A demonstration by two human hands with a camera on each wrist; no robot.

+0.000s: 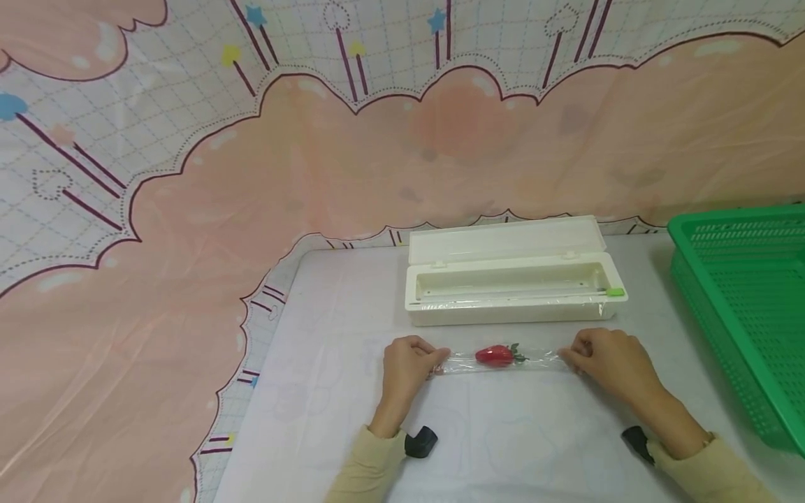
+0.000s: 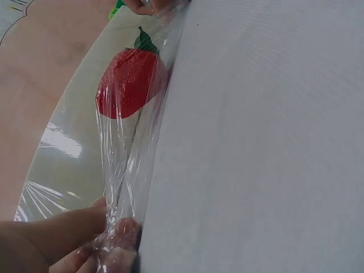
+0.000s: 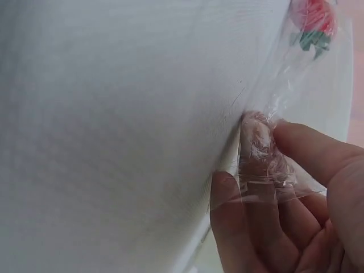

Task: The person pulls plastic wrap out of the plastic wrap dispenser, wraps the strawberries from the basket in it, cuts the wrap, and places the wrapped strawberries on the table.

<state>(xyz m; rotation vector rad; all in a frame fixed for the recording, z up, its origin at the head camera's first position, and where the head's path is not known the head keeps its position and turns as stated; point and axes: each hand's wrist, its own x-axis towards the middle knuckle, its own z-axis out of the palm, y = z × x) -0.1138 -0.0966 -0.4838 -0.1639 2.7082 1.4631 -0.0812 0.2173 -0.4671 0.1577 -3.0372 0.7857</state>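
A red strawberry [image 1: 495,355] with green leaves lies in a strip of clear plastic wrap [image 1: 464,362] stretched between the two hands. At the strip's left end my left hand [image 1: 407,365] pinches the film between thumb and fingers. My right hand [image 1: 613,360] pinches the other end. In the left wrist view the strawberry [image 2: 129,82] shows through the film, which is gathered into creases near the left fingers. The right wrist view has bunched film [image 3: 261,142] between thumb and fingertips, with the strawberry [image 3: 314,17] at the top right.
Behind the hands stands a long white box [image 1: 512,313] with its lid raised and clear film along its front edge. A small green clip [image 1: 614,292] sits at its right end. To the right is a green perforated basket [image 1: 711,314]. White cloth [image 1: 314,433] covers the table.
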